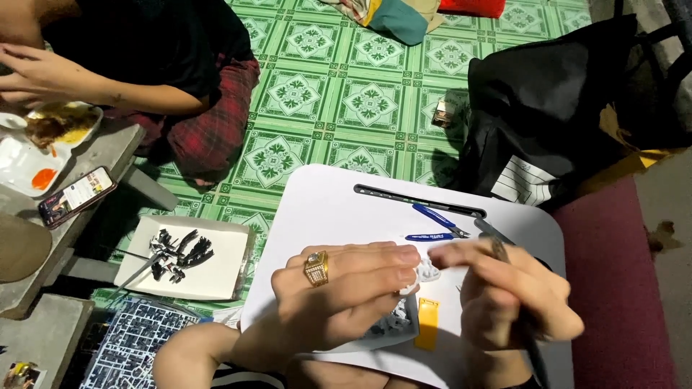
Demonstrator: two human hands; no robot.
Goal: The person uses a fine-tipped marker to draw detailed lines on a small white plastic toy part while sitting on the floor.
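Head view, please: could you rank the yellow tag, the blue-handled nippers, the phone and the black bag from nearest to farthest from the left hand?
From the left hand:
1. Yellow tag, just to its right on the white board.
2. Blue-handled nippers, farther up the board.
3. Black bag, upper right on the floor.
4. Phone, far left on the grey bench.

hands (346,295): 2 | blue-handled nippers (436,225): 1 | phone (76,195): 1 | white tray (216,284): 1

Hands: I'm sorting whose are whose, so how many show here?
3. The left hand and right hand work over the white lap desk; another person's hand is top left.
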